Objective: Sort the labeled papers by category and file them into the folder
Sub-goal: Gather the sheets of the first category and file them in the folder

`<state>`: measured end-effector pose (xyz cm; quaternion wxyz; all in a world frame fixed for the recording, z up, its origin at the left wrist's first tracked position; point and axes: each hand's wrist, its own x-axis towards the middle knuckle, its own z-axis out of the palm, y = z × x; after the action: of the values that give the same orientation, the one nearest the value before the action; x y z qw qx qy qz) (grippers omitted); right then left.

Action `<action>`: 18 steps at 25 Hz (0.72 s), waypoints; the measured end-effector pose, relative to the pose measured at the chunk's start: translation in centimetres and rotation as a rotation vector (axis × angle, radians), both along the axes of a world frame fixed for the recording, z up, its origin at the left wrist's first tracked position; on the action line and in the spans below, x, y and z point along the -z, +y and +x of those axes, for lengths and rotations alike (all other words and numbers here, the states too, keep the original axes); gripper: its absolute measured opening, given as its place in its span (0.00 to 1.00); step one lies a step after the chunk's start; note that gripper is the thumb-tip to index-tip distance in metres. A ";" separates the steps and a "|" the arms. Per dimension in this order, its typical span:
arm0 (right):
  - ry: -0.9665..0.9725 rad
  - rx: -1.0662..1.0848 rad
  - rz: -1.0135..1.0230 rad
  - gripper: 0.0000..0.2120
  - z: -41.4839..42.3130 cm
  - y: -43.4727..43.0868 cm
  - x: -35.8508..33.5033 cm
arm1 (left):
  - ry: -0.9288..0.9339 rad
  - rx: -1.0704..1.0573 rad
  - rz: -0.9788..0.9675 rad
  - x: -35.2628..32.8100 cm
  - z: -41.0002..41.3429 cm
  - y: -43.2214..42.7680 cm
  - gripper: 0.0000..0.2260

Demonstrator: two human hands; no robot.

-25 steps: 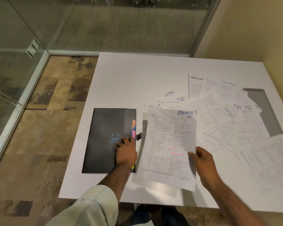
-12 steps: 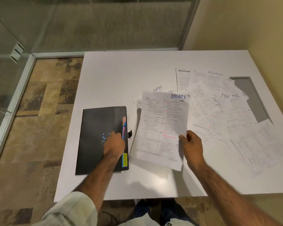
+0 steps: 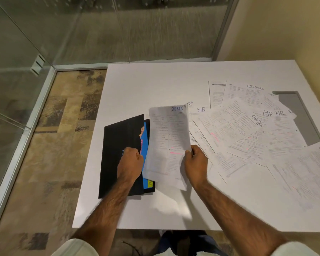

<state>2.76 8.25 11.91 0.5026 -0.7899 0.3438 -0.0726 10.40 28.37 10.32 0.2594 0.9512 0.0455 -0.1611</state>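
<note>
A black folder [image 3: 118, 141] lies at the left of the white table [image 3: 151, 85]. My left hand [image 3: 130, 164] grips the right edge of its front cover, which is lifted a little, showing a blue divider [image 3: 146, 139] with coloured tabs inside. My right hand [image 3: 195, 163] pinches the right edge of a printed sheet headed SPORTS [image 3: 167, 141], held just right of the folder's opening, its lower left corner over the folder. Loose sheets marked HR [image 3: 273, 113], ADMIN [image 3: 257, 121] and FINANCE [image 3: 255, 87] lie spread across the right half of the table.
A grey cut-out panel [image 3: 296, 115] sits in the table near its right edge, partly under papers. Glass partitions stand behind and to the left, a beige wall at the right. Patterned floor lies left of the table.
My left hand has curled onto the folder's cover edge and raised it, exposing the blue divider. My right hand has brought the SPORTS sheet left, up against the folder's opening.
</note>
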 end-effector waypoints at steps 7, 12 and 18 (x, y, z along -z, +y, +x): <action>0.120 -0.177 -0.009 0.15 1.3 3.3 0.9 | 0.053 -0.011 -0.012 -0.8 -0.1 0.1 0.07; 0.190 -0.235 0.090 0.08 4.0 5.7 2.6 | 0.076 -0.002 0.011 -1.3 -0.3 0.2 0.07; 0.257 -0.286 0.167 0.07 5.5 9.0 4.3 | 0.044 0.012 0.054 -1.9 -0.6 -0.4 0.12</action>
<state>8.21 17.22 7.61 0.5236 -0.7889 0.2943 0.1298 9.80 28.00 12.26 0.2317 0.9542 0.0499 -0.1823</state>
